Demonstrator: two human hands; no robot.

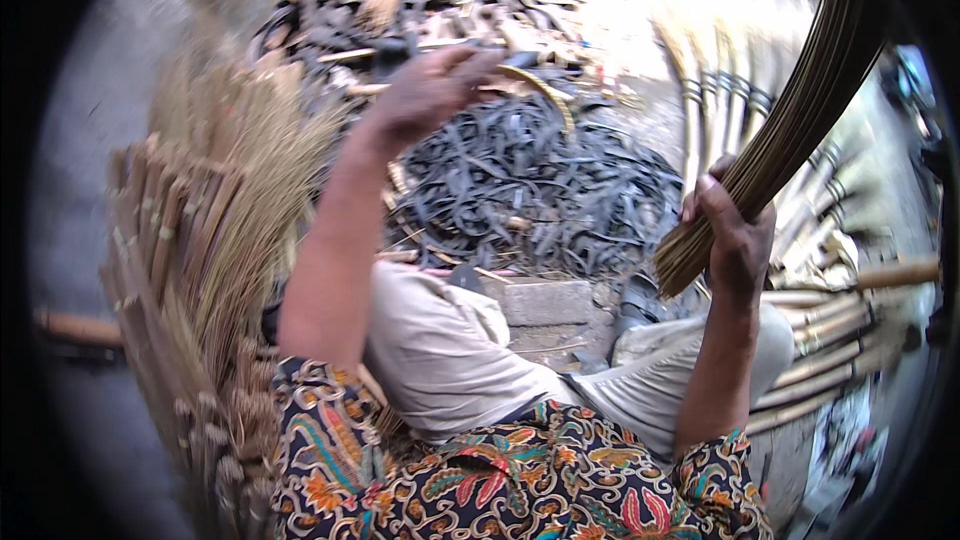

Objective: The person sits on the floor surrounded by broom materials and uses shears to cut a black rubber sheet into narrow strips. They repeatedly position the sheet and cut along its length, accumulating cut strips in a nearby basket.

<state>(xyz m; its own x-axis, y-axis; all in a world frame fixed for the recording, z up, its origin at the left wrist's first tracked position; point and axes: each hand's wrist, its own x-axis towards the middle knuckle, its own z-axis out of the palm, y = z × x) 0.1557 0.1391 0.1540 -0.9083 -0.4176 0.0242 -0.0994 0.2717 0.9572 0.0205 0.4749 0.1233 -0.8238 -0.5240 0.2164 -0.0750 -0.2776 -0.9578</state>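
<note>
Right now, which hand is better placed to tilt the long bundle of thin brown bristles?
Probably your right hand: it grips the bundle near its lower end. Your left hand is apart from it, over tangled flat black strips.

No readable text from my end: no label, number or sign I can make out. Dark-and-white clutter [848, 448] at 4 o'clock and the bluish object [912, 80] between 2 and 3 o'clock, both near the rim, are too blurred for me to tell whether they carry any marking.
</note>
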